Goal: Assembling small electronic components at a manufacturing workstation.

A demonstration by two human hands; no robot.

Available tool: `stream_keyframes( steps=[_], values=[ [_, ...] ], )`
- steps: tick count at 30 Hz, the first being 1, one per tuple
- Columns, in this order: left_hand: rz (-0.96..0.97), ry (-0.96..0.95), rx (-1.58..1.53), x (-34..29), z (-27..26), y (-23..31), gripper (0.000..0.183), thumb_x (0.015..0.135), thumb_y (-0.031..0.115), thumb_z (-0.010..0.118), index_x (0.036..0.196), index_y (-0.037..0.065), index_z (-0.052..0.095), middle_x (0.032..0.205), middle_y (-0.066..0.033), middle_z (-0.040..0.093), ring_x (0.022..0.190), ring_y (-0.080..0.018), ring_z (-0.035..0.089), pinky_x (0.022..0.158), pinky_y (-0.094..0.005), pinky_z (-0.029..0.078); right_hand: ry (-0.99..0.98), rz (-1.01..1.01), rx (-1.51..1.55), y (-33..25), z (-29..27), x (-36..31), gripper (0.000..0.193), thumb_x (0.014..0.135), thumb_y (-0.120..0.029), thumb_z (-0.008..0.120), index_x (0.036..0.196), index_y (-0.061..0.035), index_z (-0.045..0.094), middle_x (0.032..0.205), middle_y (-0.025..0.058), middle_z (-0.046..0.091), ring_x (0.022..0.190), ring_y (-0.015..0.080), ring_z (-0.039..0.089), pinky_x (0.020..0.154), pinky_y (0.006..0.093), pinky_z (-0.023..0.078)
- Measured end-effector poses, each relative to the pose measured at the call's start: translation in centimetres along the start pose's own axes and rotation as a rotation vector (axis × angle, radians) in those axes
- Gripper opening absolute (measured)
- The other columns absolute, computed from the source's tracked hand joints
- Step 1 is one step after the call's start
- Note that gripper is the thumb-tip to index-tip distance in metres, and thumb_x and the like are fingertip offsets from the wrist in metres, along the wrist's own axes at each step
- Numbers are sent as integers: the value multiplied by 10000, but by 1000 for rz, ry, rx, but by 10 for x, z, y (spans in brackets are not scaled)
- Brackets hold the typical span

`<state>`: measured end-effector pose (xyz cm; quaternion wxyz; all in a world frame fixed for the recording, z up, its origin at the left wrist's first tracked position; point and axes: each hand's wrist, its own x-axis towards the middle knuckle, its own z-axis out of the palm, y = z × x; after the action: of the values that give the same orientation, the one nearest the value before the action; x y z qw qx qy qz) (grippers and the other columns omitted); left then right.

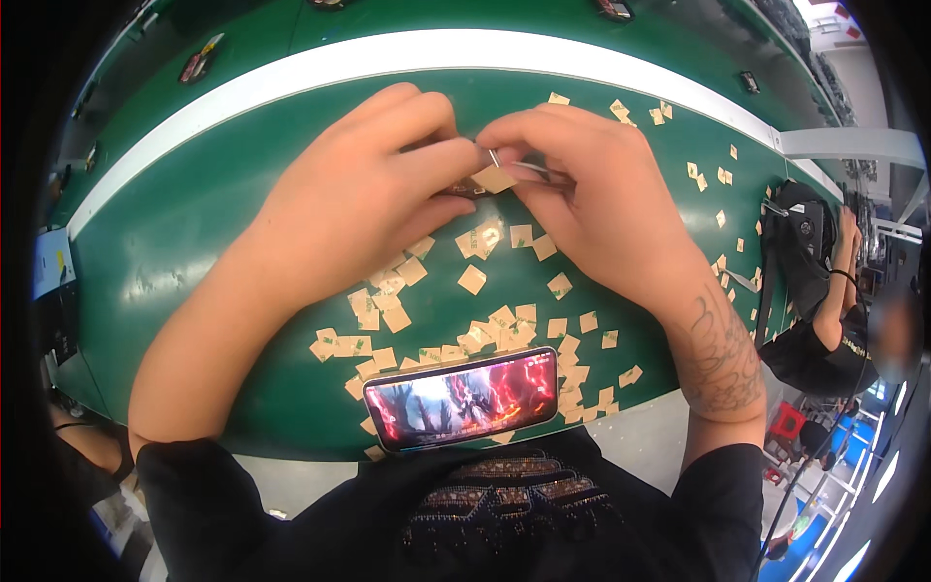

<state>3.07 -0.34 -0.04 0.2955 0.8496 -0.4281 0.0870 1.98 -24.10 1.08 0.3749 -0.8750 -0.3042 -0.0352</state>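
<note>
My left hand (388, 160) is closed, its thumb and fingertips pinching a small dark part (465, 190) that is mostly hidden. Facing it, my right hand (592, 175) is closed around a thin metal tool (535, 171), which looks like tweezers; much of it is covered by the fingers. Between the fingertips sits a tan square sticker (496, 178), touching or very close to both hands. Below the hands many similar tan sticker squares (472, 279) lie scattered on the green table (194, 252).
A phone (464, 398) showing a colourful picture lies at the table's near edge, among more squares. A white strip (465, 48) crosses the table's far side. Small dark parts (201, 58) lie beyond it. A black bag (803, 242) and another person (834, 330) are at the right.
</note>
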Motion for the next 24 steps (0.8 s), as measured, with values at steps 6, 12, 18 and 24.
stream_keyframes(
  steps=[6,12,18,24],
  values=[
    [-65,-7,-51,1,-2,2,467,739,57,913,1134,42,664,1036,-109,649,954,-330,617,836,-416,541,24,94,36,-4,-1,-2,177,918,-15,759,1094,-17,751,912,160,728,805,342,720,727,411,573],
    [-82,19,-74,0,-1,3,501,744,59,919,1162,28,645,1082,-122,668,976,-350,637,870,-412,552,-20,295,176,-5,0,-4,166,919,-19,774,1084,-11,784,905,155,738,785,281,724,712,365,569],
    [-102,46,-91,1,2,6,535,744,50,928,1195,43,641,1093,-114,681,962,-320,669,848,-400,568,66,162,-26,-11,6,-1,118,894,-39,763,1002,5,782,851,167,739,774,343,728,723,406,574],
    [-170,76,-67,-3,4,12,576,740,61,948,1217,61,625,1035,-92,705,920,-264,690,807,-351,566,131,127,-4,-8,12,2,65,836,-17,727,888,1,761,783,181,731,742,385,721,755,434,585]
  ],
)
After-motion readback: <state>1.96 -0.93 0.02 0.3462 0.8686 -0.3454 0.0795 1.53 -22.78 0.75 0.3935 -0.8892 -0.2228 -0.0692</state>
